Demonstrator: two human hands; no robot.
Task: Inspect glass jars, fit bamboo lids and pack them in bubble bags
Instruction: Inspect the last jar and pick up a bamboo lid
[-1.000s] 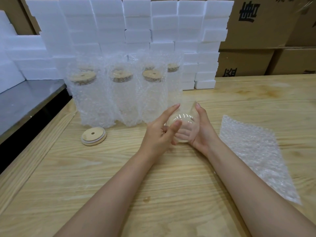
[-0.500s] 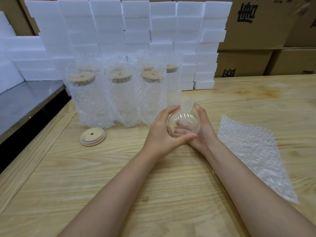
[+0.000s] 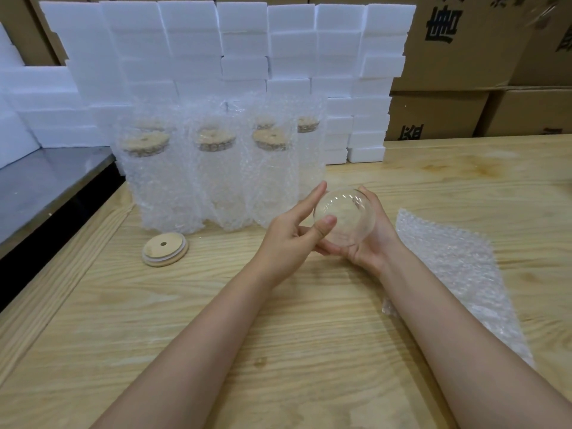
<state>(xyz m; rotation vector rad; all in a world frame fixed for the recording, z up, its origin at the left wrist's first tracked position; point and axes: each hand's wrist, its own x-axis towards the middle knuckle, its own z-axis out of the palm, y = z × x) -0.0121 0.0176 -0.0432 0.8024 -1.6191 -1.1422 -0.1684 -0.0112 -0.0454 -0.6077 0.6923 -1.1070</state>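
A clear glass jar [image 3: 346,216] is held above the wooden table, its round end turned toward me. My right hand [image 3: 371,239] cups it from the right and below, fingers curled round its wall. My left hand [image 3: 291,236] holds its left side, thumb pressed on the glass and fingers stretched along it. A loose bamboo lid [image 3: 165,250] with a small hole lies flat on the table to the left. An empty bubble bag [image 3: 458,274] lies flat to the right, partly under my right forearm.
Several lidded jars packed in bubble bags [image 3: 213,168] stand in a row behind my hands. White foam blocks [image 3: 235,51] are stacked behind them, with cardboard boxes [image 3: 464,57] at the back right. A grey metal surface [image 3: 46,187] borders the wooden table [image 3: 278,335] on the left.
The jar has been turned between my hands. My left hand shifted from a closer wrap round the jar to thumb on the glass with fingers stretched along its side.
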